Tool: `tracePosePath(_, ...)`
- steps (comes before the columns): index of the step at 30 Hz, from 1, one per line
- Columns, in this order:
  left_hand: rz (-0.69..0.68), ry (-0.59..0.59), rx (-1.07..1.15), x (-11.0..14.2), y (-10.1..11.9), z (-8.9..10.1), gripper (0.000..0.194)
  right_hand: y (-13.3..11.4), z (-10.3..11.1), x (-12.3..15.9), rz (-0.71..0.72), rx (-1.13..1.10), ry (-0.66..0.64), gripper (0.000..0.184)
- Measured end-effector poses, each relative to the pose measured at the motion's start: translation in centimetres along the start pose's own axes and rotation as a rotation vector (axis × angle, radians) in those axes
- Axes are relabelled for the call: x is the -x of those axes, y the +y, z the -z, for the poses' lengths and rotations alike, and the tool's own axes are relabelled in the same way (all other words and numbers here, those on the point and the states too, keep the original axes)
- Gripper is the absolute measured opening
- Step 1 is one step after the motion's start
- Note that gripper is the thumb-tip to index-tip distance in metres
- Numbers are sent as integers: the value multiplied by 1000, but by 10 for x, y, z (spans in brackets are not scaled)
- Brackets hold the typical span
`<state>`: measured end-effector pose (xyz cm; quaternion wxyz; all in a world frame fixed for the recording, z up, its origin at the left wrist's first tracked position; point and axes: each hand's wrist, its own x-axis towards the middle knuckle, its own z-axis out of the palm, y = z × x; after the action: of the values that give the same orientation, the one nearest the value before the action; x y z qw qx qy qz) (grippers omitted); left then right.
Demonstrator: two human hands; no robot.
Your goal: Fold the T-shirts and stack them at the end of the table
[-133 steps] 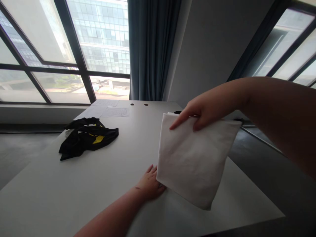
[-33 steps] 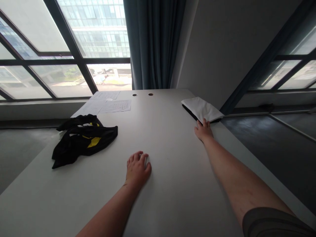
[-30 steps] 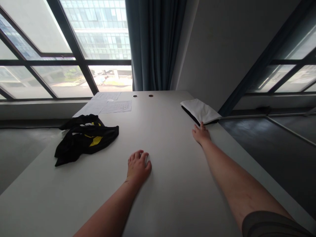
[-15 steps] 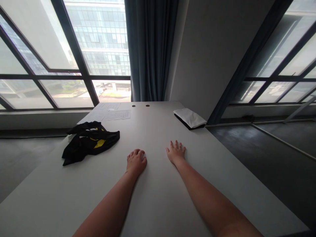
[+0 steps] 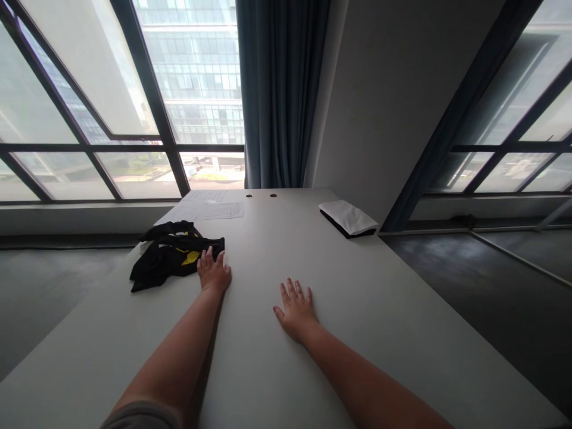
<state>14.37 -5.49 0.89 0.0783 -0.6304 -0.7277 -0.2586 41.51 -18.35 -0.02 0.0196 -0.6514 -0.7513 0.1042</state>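
My left hand (image 5: 213,271) reaches to the near right edge of a crumpled black cloth garment (image 5: 161,259) with yellow patches. Its fingers are apart and overlap the cloth's edge in view; whether they touch it I cannot tell. My right hand (image 5: 295,310) lies flat on the white table (image 5: 263,363) with its fingers spread, holding nothing. Farther off to the right is a folded cloth (image 5: 348,217), white on top and black beneath, apart from both hands.
Sheets of paper (image 5: 218,210) lie at the table's far left. Two round holes (image 5: 273,195) are set near the far edge. Behind the table hang blue curtains (image 5: 281,95) beside a wide pillar (image 5: 393,89). Windows (image 5: 201,71) stand on both sides.
My left hand has moved left to the black garment, and its fingers have spread. My right hand has slid nearer to me and slightly left. The camera view has shifted a little.
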Motion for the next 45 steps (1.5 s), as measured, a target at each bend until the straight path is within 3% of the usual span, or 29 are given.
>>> tracePosePath(5,255,-74,-37,-30,-38,-1,66,1,5,-3,9,-29,-1,81)
tracePosePath(9,329,-165,-84,-39,-39,-7,57,0,9,-11,24,-39,-1,80)
tracePosePath(13,320,-158,-109,-39,-36,-6,50,4,16,-25,71,-55,-56,79)
tracePosePath(19,222,-141,-121,-26,-26,14,49,12,19,-35,113,-87,-20,70)
tracePosePath(24,60,-189,-87,9,-6,25,47,22,19,-38,149,-168,11,60)
tracePosePath(27,-27,-238,-58,42,23,23,44,33,21,-44,124,-292,107,56)
tracePosePath(32,-233,-353,66,99,96,21,42,58,24,-62,113,-612,400,55)
tracePosePath(36,-542,-470,269,121,133,36,39,80,28,-69,93,-695,418,52)
tracePosePath(38,-653,-466,353,118,134,46,35,89,31,-69,126,-675,371,51)
tracePosePath(40,-656,-399,370,108,126,55,33,95,34,-68,164,-623,346,50)
tracePosePath(45,-342,-220,196,78,92,50,50,93,39,-65,183,-417,292,50)
